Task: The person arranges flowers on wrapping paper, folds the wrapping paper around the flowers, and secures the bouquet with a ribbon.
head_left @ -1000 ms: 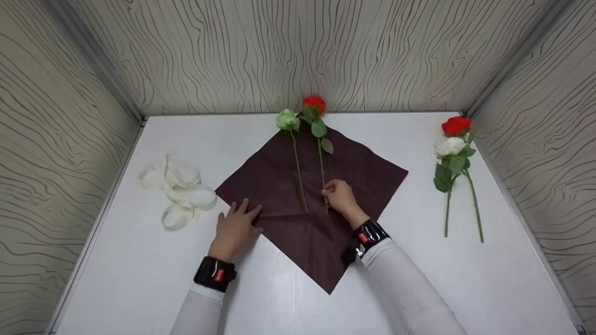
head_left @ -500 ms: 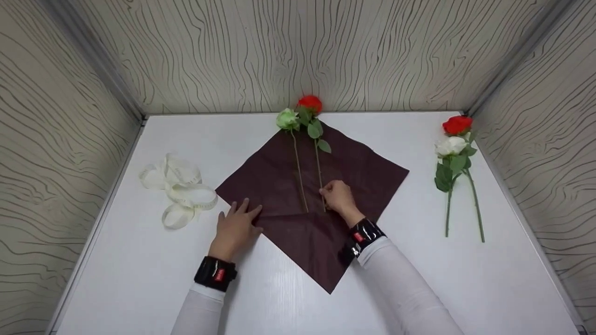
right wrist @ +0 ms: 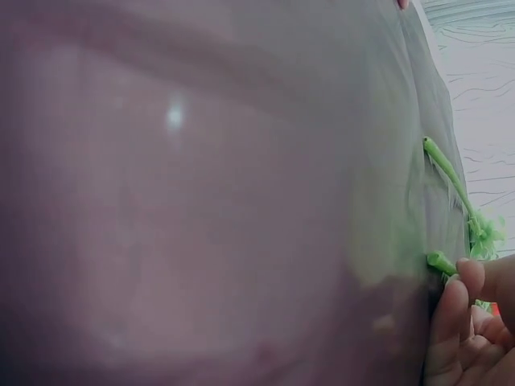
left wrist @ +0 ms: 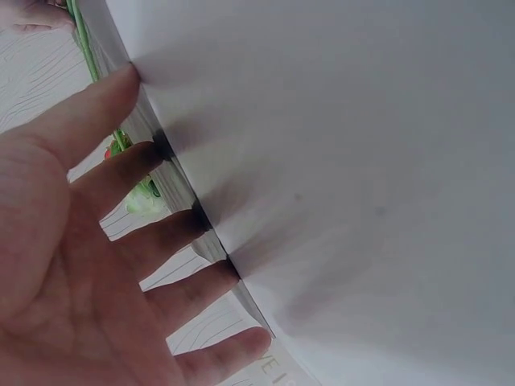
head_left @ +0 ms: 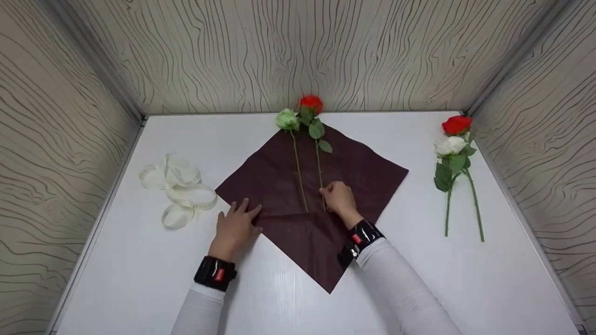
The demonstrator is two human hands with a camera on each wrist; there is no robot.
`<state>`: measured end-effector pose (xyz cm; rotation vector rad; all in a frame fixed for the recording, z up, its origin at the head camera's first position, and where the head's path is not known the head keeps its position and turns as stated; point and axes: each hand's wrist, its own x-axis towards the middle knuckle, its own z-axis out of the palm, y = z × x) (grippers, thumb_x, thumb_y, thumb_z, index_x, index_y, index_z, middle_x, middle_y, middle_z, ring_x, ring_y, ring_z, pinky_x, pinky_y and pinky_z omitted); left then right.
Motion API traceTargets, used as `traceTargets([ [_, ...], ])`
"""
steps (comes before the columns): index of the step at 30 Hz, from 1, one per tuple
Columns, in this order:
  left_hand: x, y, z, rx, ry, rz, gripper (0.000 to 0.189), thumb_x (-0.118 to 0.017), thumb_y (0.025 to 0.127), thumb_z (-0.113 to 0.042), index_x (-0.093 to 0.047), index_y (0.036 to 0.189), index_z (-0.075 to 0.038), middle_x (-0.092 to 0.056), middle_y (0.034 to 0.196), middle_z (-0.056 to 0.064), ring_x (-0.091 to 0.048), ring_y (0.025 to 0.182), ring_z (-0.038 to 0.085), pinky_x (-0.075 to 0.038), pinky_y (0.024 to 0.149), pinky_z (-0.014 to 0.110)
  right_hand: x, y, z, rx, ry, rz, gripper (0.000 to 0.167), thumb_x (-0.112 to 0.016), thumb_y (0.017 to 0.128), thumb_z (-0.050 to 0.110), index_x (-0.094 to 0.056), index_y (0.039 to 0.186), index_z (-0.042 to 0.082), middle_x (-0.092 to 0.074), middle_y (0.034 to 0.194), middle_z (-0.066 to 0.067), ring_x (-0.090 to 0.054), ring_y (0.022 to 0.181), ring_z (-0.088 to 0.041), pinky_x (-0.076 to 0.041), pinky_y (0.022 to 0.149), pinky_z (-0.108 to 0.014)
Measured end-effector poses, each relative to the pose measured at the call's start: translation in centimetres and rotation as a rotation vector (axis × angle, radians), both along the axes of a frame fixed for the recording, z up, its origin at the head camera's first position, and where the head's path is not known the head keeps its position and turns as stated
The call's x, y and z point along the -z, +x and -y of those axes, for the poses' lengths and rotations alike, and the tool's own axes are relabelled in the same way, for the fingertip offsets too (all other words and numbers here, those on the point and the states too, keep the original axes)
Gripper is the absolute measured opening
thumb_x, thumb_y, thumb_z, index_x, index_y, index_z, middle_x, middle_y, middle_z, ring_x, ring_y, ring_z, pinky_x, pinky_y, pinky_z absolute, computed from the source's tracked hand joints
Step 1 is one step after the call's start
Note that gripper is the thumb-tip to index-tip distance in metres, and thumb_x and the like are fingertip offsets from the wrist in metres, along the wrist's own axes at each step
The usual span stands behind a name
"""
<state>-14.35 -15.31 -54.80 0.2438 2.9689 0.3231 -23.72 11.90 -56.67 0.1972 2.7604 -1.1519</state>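
A dark maroon square wrapping sheet (head_left: pixel 274 181) lies cornerwise on the white table. On it rest a pale green rose (head_left: pixel 287 120) and, to its right, a red rose (head_left: pixel 311 104) with leaves, both blooms toward the far corner. My right hand (head_left: pixel 340 197) pinches the red rose's stem near its lower end; in the right wrist view the cut end of this stem (right wrist: pixel 440 261) pokes out beside the thumb. Spread fingers of my left hand (head_left: pixel 235 230) press the sheet's left edge. The left wrist view shows those fingertips (left wrist: pixel 213 277) against the surface.
Loops of cream ribbon (head_left: pixel 186 190) with lettering lie left of the sheet. At the right side of the table lie another red rose (head_left: pixel 457 125) and a white rose (head_left: pixel 450 146), stems toward me. Patterned panels (head_left: pixel 298 56) wall the back and both sides.
The right hand has shifted the red rose slightly left, closer to the green rose, then barely back to the right. The left hand has stayed in place.
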Motion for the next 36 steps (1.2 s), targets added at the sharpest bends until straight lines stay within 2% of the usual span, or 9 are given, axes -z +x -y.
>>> traceTargets([
  [4,0.0,0.0,0.0,0.001,-0.004,0.007,0.057,-0.063,0.078,-0.041,-0.046,0.13,-0.027,-0.032,0.139,0.013,-0.026,0.125,0.039,-0.025,0.09,0.063,0.1,0.0,-0.2,0.003,-0.033,0.001,0.027,-0.056,0.086,0.033,-0.06,0.073,0.009,-0.058,0.055,-0.003,-0.056,0.041,-0.015,-0.045,0.041,-0.028],
  [9,0.3,-0.1,-0.1,0.0,0.008,0.021,0.057,-0.063,0.078,-0.042,-0.045,0.131,-0.028,-0.03,0.14,0.012,-0.024,0.126,0.038,-0.023,0.09,0.063,0.3,0.1,-0.8,0.02,-0.18,0.015,0.035,-0.054,0.088,0.033,-0.059,0.071,0.004,-0.058,0.056,-0.008,-0.057,0.042,-0.019,-0.048,0.041,-0.03],
  [15,0.4,-0.1,-0.1,-0.001,0.02,0.009,0.057,-0.064,0.078,-0.04,-0.046,0.13,-0.027,-0.031,0.14,0.012,-0.024,0.126,0.039,-0.023,0.091,0.063,-0.4,0.5,-2.7,-0.074,-0.327,0.163,0.039,-0.054,0.087,0.038,-0.059,0.08,0.0,-0.057,0.068,-0.014,-0.056,0.047,-0.02,-0.049,0.045,-0.033],
  [18,0.3,0.0,-0.1,-0.006,0.023,0.012,0.057,-0.065,0.078,-0.039,-0.046,0.13,-0.027,-0.031,0.14,0.012,-0.024,0.126,0.039,-0.022,0.091,0.063,-1.1,0.8,-4.6,-0.157,-0.281,0.218,0.042,-0.053,0.086,0.042,-0.061,0.085,0.001,-0.058,0.074,-0.015,-0.055,0.052,-0.02,-0.048,0.047,-0.032],
  [22,0.1,0.1,0.0,-0.015,0.023,0.012,0.057,-0.065,0.077,-0.038,-0.047,0.13,-0.027,-0.031,0.139,0.013,-0.024,0.126,0.039,-0.022,0.092,0.063,-2.3,0.9,-8.0,-0.178,-0.163,0.159,0.04,-0.052,0.087,0.039,-0.06,0.095,0.001,-0.059,0.081,-0.015,-0.056,0.06,-0.021,-0.049,0.051,-0.031],
  [26,0.1,0.2,0.1,-0.011,0.028,-0.005,0.057,-0.065,0.077,-0.038,-0.047,0.13,-0.026,-0.033,0.139,0.013,-0.026,0.125,0.04,-0.023,0.09,0.063,-3.4,0.6,-12.4,-0.133,-0.098,0.116,0.049,-0.049,0.089,0.04,-0.054,0.113,-0.002,-0.058,0.089,-0.02,-0.058,0.068,-0.024,-0.049,0.056,-0.032],
  [31,0.1,0.3,0.0,-0.017,0.053,-0.02,0.056,-0.067,0.076,-0.036,-0.049,0.128,-0.024,-0.034,0.138,0.014,-0.026,0.125,0.04,-0.023,0.091,0.063,-4.1,0.4,-18.3,-0.065,0.004,0.066,0.064,-0.044,0.091,0.04,-0.031,0.132,-0.008,-0.046,0.116,-0.032,-0.059,0.083,-0.036,-0.049,0.069,-0.039],
  [34,0.0,0.2,0.0,-0.021,0.057,-0.016,0.056,-0.067,0.077,-0.036,-0.049,0.128,-0.025,-0.033,0.138,0.014,-0.025,0.125,0.039,-0.022,0.092,0.063,-4.2,0.7,-21.2,0.008,0.123,-0.009,0.066,-0.044,0.091,0.036,-0.025,0.133,-0.012,-0.028,0.127,-0.038,-0.042,0.107,-0.046,-0.037,0.089,-0.048],
  [36,0.0,0.1,0.0,-0.022,0.055,-0.013,0.056,-0.067,0.077,-0.036,-0.048,0.129,-0.025,-0.033,0.139,0.013,-0.025,0.126,0.039,-0.022,0.092,0.062,-4.1,1.0,-22.7,0.082,0.196,-0.041,0.066,-0.046,0.09,0.033,-0.024,0.133,-0.013,-0.018,0.131,-0.039,-0.027,0.116,-0.051,-0.025,0.095,-0.052],
])
